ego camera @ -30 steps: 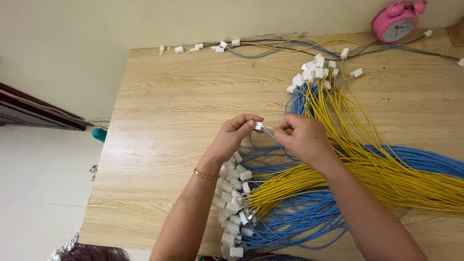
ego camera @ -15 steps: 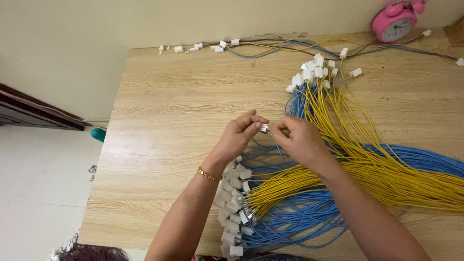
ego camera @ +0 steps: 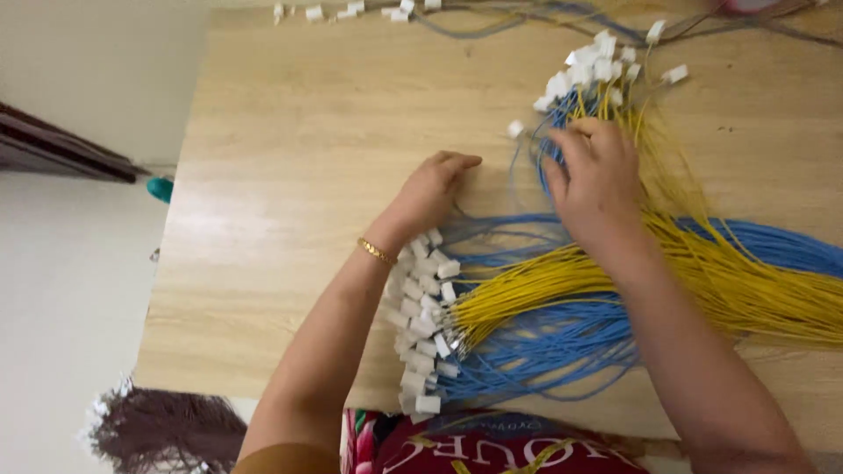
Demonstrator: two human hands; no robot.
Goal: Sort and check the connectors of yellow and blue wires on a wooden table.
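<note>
The thin blue and yellow insulated wires (ego camera: 562,298) tipped with small white plastic connector housings lie fanned across the middle and right of the pale wood-grain tabletop (ego camera: 290,149), running from a near cluster of white plastic connectors (ego camera: 423,325) at about 7 o'clock up to a second far cluster of white connectors (ego camera: 590,70) at 1 o'clock. Your right hand (ego camera: 597,180) rests palm down on the bundle just below that far cluster, fingers curled over the blue strands; whether it pinches a single wire, you cannot tell from here. Your left hand (ego camera: 432,193), with a gold bracelet (ego camera: 376,251) at the wrist, lies at 11 o'clock of the near cluster, fingers loosely curled and touching the bare wood and the edge of the blue loops, holding nothing that shows.

These wires look light, limp and quick to tangle; the housings are the stiffest part, so take hold there or just behind them.

No container is in view. More loose white connectors and grey-blue wires (ego camera: 386,10) lie along the far edge at 12 o'clock.
</note>
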